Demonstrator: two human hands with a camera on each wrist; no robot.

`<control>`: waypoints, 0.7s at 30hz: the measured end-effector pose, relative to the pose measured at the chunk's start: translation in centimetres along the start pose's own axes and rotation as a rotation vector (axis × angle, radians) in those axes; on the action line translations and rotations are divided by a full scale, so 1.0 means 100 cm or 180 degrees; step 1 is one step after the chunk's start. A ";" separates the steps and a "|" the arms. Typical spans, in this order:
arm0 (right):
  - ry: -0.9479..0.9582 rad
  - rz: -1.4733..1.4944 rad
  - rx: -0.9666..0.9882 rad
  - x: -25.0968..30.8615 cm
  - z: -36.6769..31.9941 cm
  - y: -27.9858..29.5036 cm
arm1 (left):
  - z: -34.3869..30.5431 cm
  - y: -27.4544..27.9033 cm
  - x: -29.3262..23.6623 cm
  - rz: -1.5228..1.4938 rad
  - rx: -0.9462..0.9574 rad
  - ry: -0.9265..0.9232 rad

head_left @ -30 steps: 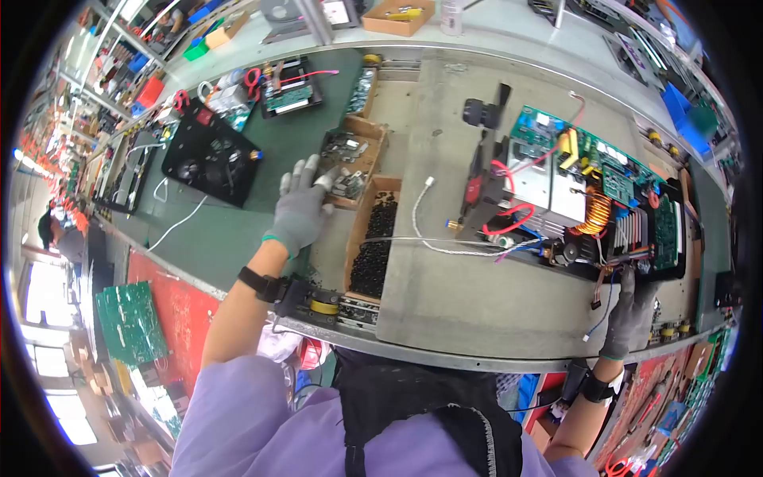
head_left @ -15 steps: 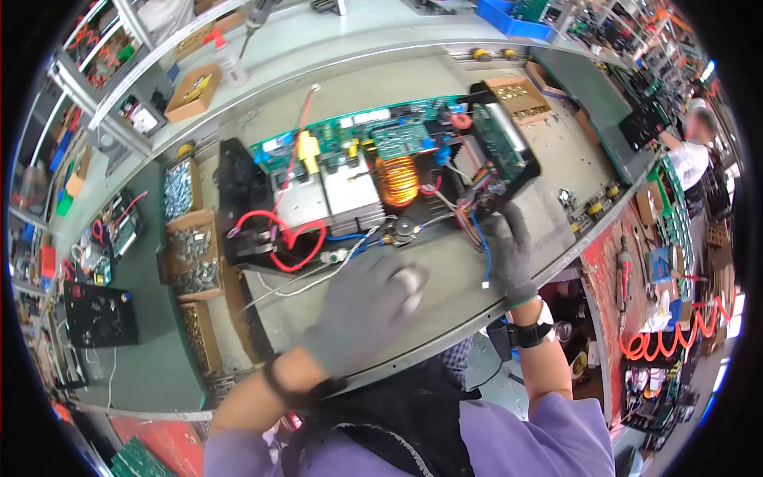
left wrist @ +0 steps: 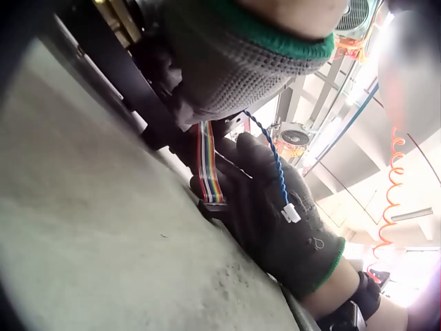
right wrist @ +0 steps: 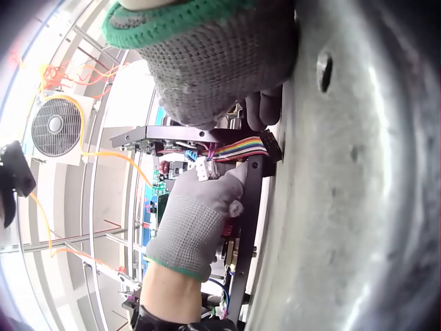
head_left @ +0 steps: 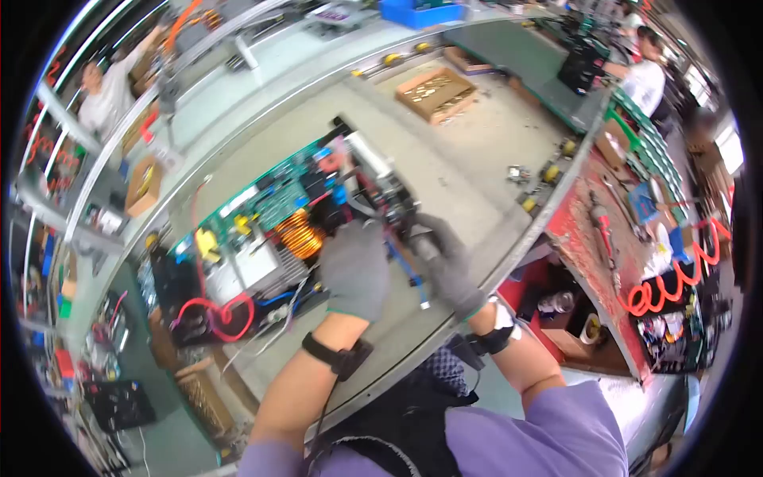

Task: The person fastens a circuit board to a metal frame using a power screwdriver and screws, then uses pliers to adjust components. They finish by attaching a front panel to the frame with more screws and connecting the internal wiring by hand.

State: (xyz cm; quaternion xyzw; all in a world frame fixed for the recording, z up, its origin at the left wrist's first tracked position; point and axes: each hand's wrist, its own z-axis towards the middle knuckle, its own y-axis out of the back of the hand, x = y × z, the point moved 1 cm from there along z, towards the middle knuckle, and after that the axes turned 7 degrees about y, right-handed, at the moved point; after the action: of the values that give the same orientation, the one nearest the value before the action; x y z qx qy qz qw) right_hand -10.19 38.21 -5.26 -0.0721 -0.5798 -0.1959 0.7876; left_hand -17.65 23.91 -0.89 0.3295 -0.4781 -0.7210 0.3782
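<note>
A chassis with a green circuit board [head_left: 274,191] and a copper coil [head_left: 300,234] lies on the workbench. My gloved left hand [head_left: 355,266] reaches over its front side, fingers hidden among wires and parts. My gloved right hand [head_left: 445,266] is at the chassis's right front corner, fingers bent toward its black rail [right wrist: 253,200]; I cannot tell what either hand holds. A rainbow ribbon cable [left wrist: 207,162] runs between the hands, its dark plug near the right fingers in the left wrist view. A blue twisted wire with a white connector [left wrist: 291,212] hangs in front of the right hand.
A cardboard box of brass parts [head_left: 435,93] stands beyond the chassis. Red wire [head_left: 214,318] loops from its left end, close to parts boxes [head_left: 205,401]. The metal bench edge [head_left: 509,278] runs in front. Other people [head_left: 645,79] work farther off.
My left hand has come from the parts boxes on the left across to the chassis. The right hand stays by the chassis corner. The head view has swung to the right.
</note>
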 end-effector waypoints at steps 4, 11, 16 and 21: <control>-0.0068 0.0006 -0.0045 0.005 0.000 0.000 | 0.002 -0.003 0.003 0.0085 0.0083 -0.0276; -0.0056 -0.0004 0.0032 0.010 -0.001 -0.002 | 0.004 -0.003 0.005 0.0126 0.0153 -0.0270; -0.0024 -0.0006 0.0078 0.008 -0.001 -0.003 | 0.002 0.002 0.010 0.0086 0.0486 -0.0377; 0.0168 -0.0130 0.0130 0.008 -0.002 -0.006 | -0.004 0.000 0.007 0.0167 0.0064 -0.0127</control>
State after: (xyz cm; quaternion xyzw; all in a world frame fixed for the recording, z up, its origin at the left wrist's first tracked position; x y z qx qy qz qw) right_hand -10.06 37.44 -4.65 -0.0389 -0.5641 -0.2019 0.7997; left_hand -17.66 23.16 -1.07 0.3062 -0.5013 -0.7124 0.3841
